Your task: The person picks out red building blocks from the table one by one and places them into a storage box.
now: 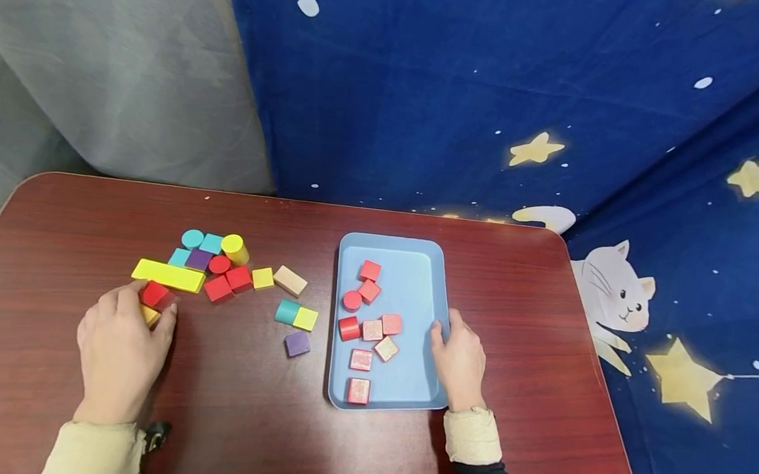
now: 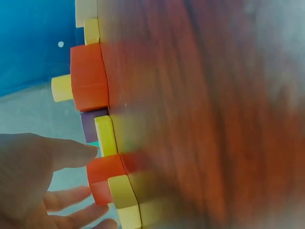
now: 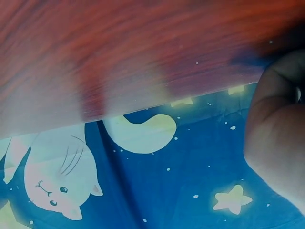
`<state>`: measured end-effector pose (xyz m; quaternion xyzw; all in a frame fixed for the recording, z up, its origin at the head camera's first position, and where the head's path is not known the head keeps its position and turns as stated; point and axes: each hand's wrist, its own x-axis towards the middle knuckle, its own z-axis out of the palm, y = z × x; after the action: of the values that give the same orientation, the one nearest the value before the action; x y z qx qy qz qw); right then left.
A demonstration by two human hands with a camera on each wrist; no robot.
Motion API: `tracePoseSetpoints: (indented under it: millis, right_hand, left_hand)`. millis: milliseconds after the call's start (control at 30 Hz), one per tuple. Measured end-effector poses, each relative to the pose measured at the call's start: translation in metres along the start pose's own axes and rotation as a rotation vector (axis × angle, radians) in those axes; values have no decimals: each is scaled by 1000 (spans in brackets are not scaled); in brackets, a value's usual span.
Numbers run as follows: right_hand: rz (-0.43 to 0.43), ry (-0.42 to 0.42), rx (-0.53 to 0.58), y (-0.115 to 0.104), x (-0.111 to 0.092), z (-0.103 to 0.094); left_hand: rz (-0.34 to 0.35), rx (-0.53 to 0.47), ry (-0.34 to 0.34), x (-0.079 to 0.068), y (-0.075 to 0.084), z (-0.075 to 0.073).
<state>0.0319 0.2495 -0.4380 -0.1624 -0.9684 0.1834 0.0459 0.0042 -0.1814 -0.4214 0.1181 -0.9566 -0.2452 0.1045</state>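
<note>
On the left of the table, my left hand [image 1: 123, 342] has its thumb and fingers around a red block [image 1: 157, 295]. A yellow block [image 1: 150, 315] shows partly under that hand. In the left wrist view the thumb [image 2: 74, 153] lies at one side of the red block [image 2: 106, 171] and fingertips at the other, with the yellow block [image 2: 125, 200] right beside it. My right hand [image 1: 462, 357] grips the right rim of a light blue tray [image 1: 418, 288], thumb inside the wall. Several red and pinkish blocks, such as a red cylinder [image 1: 349, 328], lie in the tray's left half.
Behind the left hand lie a long yellow block [image 1: 169, 275], red blocks [image 1: 238, 279], a yellow cylinder [image 1: 235, 249] and blue and purple pieces. A wooden block [image 1: 290, 281], teal piece [image 1: 287, 311] and purple block [image 1: 297, 344] sit left of the tray. Curtains [image 1: 410, 111] hang behind.
</note>
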Motion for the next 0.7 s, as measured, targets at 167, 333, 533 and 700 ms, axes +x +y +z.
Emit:
tracePoseSetpoints:
  millis: [167,333,533,700]
  right_hand:
    - [-1,2,0,1,0,0]
    - [5,-1,1,4,-1,0]
    - [3,-2,-1,3,-1,-1]
    - [-1,-8,4,0,0,-1]
  left_hand:
    - [-29,12,-58,6,0,2]
    - [-25,3,-52,11,5,7]
    - [-17,-14,-43,12,10,10]
    - [-77,-20,-106,13,10,7]
